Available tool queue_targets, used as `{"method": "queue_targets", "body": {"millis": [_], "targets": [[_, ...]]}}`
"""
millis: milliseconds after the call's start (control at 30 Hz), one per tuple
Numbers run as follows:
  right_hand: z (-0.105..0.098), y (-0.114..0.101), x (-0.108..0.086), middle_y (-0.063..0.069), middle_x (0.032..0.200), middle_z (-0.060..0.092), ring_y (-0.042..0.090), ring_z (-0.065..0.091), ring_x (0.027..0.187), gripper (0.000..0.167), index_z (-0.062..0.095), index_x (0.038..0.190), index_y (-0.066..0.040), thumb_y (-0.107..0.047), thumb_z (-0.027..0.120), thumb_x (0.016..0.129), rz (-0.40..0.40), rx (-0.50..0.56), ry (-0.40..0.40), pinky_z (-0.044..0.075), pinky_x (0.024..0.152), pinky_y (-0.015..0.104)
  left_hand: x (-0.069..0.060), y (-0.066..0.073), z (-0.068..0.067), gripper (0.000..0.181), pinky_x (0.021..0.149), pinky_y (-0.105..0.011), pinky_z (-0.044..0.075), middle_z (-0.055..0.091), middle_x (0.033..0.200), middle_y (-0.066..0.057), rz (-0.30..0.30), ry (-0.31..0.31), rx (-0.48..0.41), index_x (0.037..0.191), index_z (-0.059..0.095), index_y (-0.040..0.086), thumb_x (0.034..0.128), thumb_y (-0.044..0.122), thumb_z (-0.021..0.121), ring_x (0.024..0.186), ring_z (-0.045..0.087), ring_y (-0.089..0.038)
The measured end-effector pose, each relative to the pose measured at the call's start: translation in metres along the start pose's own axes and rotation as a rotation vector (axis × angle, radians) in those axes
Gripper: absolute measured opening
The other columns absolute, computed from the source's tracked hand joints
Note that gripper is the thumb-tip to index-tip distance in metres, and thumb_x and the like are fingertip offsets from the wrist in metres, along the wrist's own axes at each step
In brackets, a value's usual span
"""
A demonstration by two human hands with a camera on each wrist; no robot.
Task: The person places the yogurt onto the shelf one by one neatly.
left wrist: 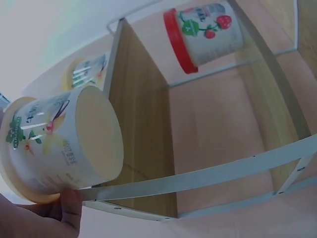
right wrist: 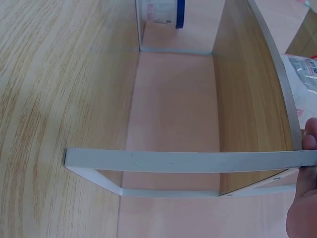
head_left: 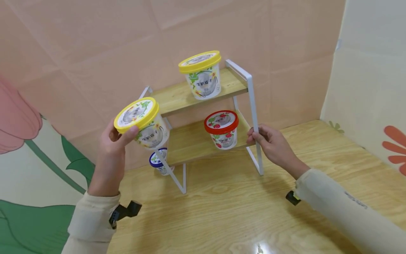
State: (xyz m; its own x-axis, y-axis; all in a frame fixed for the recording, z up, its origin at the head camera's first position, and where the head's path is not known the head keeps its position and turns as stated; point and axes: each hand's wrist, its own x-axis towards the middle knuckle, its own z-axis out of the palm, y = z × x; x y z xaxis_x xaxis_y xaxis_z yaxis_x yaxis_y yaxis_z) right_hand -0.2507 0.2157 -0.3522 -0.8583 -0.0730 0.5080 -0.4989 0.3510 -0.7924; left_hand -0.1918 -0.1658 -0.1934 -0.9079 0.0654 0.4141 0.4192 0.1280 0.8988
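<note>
My left hand (head_left: 109,158) grips a yellow-lidded paper tub (head_left: 152,132) around its lid, thumb on the near side. The tub is tilted at the left end of a two-tier wooden shelf rack (head_left: 172,98); whether it touches the rack is unclear. In the left wrist view the pale base of the tub (left wrist: 99,134) faces the upper board. My right hand (head_left: 272,144) pinches the white metal side frame (head_left: 254,106) at the level of the lower board. Another yellow-lidded tub (head_left: 204,79) stands on the upper board, and a red-lidded tub (head_left: 223,135) on the lower one.
A blue-lidded tub (head_left: 157,158) stands low behind the rack's left leg, partly hidden. The rack rests on a wood-grain table (head_left: 219,208) near a pink backdrop (head_left: 104,53). A pale side wall (head_left: 371,84) with printed flowers rises at the right.
</note>
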Motion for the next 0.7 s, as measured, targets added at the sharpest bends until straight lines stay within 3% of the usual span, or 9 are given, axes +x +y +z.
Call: {"method": "queue_targets", "body": {"millis": [233,433,700], "targets": [[0.000,-0.001,0.000,0.011,0.095,0.072,-0.001,0.069,0.087,0.025,0.063,0.110,0.002,-0.017,0.048,0.106,-0.010,0.000,-0.009,0.051,0.085,0.008,0.006,0.002,0.001,0.041,0.113,-0.040,0.029,0.056,0.128,-0.002,0.052,-0.013,-0.051,0.135,0.053,0.011,0.0967,0.025,0.062,0.121,0.046,-0.020],[0.000,0.001,0.000,0.006,0.094,0.072,-0.002,0.069,0.088,0.027,0.062,0.111,0.002,-0.020,0.047,0.106,-0.017,-0.014,-0.018,0.052,0.085,0.011,0.010,0.002,0.004,0.037,0.109,-0.033,0.033,0.059,0.121,-0.005,0.126,0.021,-0.137,0.129,0.058,0.009,0.0953,0.023,0.064,0.116,0.048,-0.020],[-0.002,0.003,0.001,0.005,0.094,0.072,-0.002,0.069,0.088,0.028,0.062,0.111,0.003,-0.021,0.047,0.106,-0.014,-0.010,-0.024,0.052,0.084,0.009,0.016,0.007,0.012,0.039,0.085,-0.025,0.049,0.061,0.118,-0.006,0.152,0.017,-0.167,0.129,0.058,0.009,0.0953,0.025,0.065,0.105,0.053,-0.021]]}}
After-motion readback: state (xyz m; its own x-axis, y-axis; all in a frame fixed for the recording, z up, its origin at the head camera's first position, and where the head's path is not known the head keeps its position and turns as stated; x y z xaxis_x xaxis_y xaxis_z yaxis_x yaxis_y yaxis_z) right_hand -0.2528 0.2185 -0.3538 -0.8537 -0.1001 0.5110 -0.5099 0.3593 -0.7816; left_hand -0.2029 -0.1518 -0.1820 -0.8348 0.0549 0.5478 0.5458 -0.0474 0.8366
